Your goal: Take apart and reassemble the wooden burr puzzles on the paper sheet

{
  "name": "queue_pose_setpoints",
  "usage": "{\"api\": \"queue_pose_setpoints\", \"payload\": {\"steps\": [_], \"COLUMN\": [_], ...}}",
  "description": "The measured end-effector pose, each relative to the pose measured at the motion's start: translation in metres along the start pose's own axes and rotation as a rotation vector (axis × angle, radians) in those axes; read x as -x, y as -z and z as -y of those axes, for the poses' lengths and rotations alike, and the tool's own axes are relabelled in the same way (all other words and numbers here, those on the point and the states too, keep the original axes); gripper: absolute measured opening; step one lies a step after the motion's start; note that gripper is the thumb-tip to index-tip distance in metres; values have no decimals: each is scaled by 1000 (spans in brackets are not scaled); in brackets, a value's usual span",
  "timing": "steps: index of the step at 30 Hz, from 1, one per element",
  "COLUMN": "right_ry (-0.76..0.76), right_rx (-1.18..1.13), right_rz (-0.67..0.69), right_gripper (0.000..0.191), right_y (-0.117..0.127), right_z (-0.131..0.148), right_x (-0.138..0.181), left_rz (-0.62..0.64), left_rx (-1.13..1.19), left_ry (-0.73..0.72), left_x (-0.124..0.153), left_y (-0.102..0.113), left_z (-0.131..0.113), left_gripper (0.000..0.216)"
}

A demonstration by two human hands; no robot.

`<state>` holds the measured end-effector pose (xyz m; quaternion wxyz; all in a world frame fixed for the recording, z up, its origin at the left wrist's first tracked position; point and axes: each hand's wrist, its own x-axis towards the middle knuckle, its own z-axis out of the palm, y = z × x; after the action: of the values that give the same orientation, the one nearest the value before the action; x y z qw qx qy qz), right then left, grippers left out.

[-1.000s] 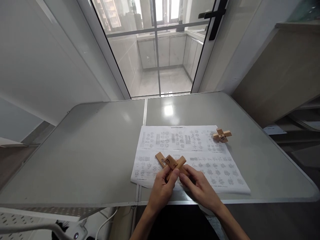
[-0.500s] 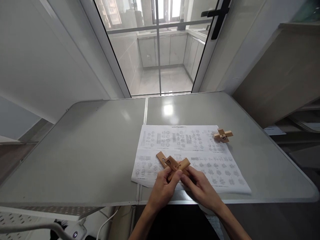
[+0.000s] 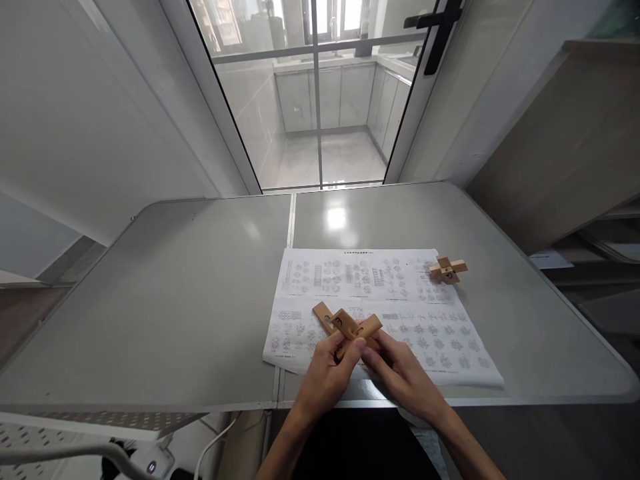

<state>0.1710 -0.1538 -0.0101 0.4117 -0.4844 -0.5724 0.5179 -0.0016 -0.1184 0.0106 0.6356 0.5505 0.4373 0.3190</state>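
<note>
Both hands grip a wooden interlocking puzzle (image 3: 344, 322) made of crossed light-brown pieces, with a dark mark on one face. My left hand (image 3: 329, 375) pinches it from the left, thumb on its near side. From the right, my right hand (image 3: 399, 371) closes its fingers on the same puzzle, the two thumbs close together. Parts of the crossing are hidden by the fingers. Under the hands lies a printed instruction sheet (image 3: 330, 280) with rows of small diagrams. One long flat piece (image 3: 321, 312) sticks out to the upper left.
A second wooden cross-shaped puzzle (image 3: 448, 271) stands on the sheet's upper right edge. The grey folding table (image 3: 200, 300) has a seam left of centre. Beyond its far edge is a glass door (image 3: 345, 153) with a black handle (image 3: 440, 30). Shelving (image 3: 590, 233) stands at the right.
The hands and the held puzzle have stayed almost still, with only a tiny shift of the puzzle. The view has tilted very slightly.
</note>
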Motion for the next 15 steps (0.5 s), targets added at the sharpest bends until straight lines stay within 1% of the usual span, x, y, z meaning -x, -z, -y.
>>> {"api": "queue_pose_setpoints", "payload": {"steps": [6,11,15], "right_ry": [3,-8,-43], "right_rx": [9,14,-13], "right_rz": [0,9,7], "right_gripper": [36,38,39], "right_y": [1,1,0], "right_z": [0,3,2], "right_x": [0,0,0], "left_rz": [48,36,26], "left_rx": [-38,-58,-49], "left_ry": [-6,-13,-26], "left_x": [-1,-1,-1], "left_y": [3,2,1], "left_z": [-1,-2,3], "left_gripper": [50,49,50]}}
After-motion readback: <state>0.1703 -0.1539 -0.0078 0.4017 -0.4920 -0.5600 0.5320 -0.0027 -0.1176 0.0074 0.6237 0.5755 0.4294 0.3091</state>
